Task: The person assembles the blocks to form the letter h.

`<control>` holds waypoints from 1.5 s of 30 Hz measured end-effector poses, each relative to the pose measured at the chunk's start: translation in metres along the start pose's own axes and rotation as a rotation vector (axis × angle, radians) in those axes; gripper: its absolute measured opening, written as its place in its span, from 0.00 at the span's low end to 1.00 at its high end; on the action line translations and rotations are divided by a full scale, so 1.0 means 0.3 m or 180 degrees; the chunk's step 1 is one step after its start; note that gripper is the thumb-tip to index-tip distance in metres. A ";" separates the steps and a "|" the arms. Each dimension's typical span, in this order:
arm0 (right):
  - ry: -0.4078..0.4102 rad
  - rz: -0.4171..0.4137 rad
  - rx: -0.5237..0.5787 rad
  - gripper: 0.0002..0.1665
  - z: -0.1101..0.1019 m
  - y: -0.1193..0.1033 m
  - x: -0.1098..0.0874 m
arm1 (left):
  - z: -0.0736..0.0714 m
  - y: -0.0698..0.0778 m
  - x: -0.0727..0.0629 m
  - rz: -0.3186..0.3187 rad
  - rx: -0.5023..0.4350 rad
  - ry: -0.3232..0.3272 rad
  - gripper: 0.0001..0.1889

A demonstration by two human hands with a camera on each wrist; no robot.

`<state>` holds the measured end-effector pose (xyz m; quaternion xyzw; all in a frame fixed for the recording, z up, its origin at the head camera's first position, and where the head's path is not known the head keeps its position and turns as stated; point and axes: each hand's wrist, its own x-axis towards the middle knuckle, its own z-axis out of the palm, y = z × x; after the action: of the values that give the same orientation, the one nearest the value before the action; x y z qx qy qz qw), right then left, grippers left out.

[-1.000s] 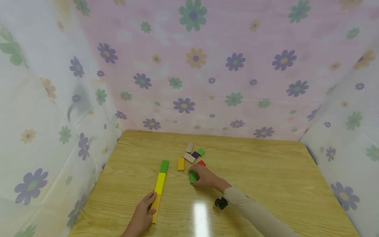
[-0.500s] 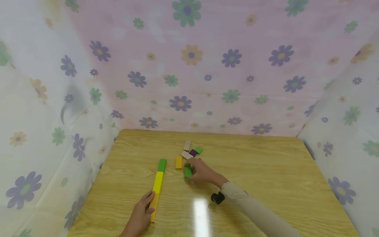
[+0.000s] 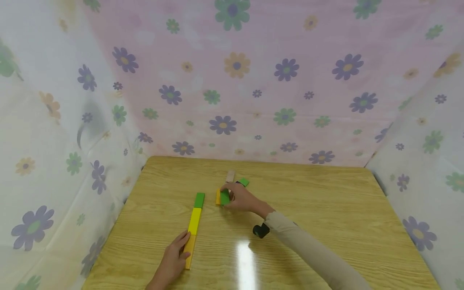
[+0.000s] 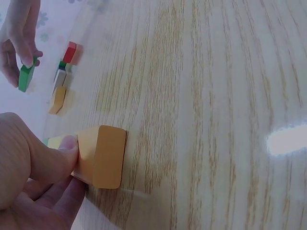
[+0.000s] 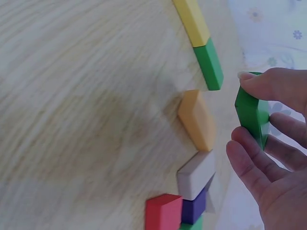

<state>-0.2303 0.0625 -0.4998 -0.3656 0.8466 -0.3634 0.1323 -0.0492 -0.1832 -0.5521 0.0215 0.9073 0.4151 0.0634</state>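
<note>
Three blocks lie end to end in a row: an orange block nearest me, a yellow block, and a green block at the far end. My left hand grips the orange one from the left, thumb on one side and fingers on the other. Raised over the table, my right hand pinches another green block between thumb and fingertips. In the head view it overlaps a loose orange block, which rests on the table to the right of the row.
Beyond the loose orange block sit a pale wooden block, a purple block, a red block and a small light green block. Flowered cloth walls the table at the back and sides.
My right hand has carried its green block left and farther back, from beside the red block to over the loose orange one. My left hand keeps its hold on the row's orange block.
</note>
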 end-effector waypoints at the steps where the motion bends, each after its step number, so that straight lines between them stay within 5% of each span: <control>1: 0.0000 -0.0014 0.0000 0.31 -0.001 -0.003 0.008 | 0.000 -0.001 0.000 0.0001 -0.0011 0.0000 0.30; 19: -0.0159 0.0091 0.0067 0.32 -0.002 -0.033 0.130 | -0.006 0.011 -0.005 0.0009 -0.0187 0.0025 0.30; 45: -0.0143 0.0114 -0.0151 0.32 0.071 0.004 0.299 | -0.007 0.004 0.003 -0.0052 -0.0059 -0.0019 0.30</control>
<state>-0.2830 -0.0121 -0.5118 -0.3615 0.8582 -0.3326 0.1491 -0.0503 -0.1841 -0.5500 0.0147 0.9034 0.4228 0.0697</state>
